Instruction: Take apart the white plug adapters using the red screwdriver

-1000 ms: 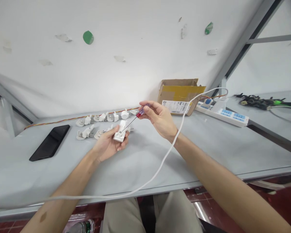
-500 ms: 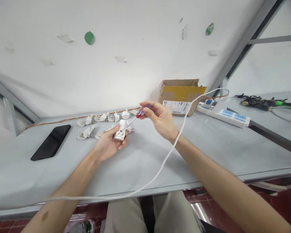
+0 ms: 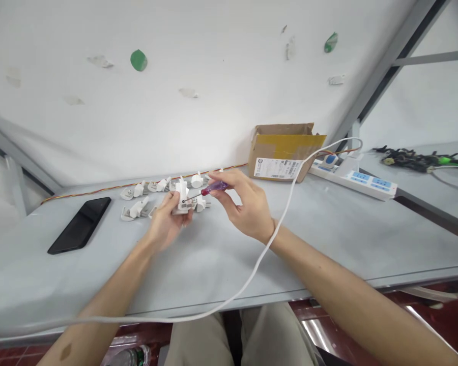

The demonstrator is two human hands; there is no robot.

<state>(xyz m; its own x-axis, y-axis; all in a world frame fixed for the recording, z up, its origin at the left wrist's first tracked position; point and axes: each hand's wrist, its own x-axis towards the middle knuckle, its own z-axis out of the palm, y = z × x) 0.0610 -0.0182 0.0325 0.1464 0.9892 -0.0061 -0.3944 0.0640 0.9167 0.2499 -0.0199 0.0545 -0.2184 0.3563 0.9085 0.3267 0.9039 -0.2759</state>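
Observation:
My left hand [image 3: 165,219] grips a white plug [image 3: 181,190] just above the table, its thumb across the near side. In my right hand [image 3: 248,206] is a screwdriver [image 3: 213,188] with a purple and red see-through handle, pinched between thumb and fingers. Its thin metal shaft points left and down, and the tip meets the plug. Whether the tip sits in a screw is too small to tell. Behind my left hand lie several more white plugs [image 3: 139,207] in two rough rows, some partly hidden by the hand.
A black phone [image 3: 80,225] lies at the left. An open cardboard box [image 3: 278,147] stands against the wall, with a white power strip [image 3: 354,178] to its right. A white cable [image 3: 257,259] loops across the foreground over my right wrist. Dark cables [image 3: 408,160] lie at the far right.
The plug has shifted slightly left and turned in my left hand. The screwdriver has moved left and down with it, its handle now lying flatter.

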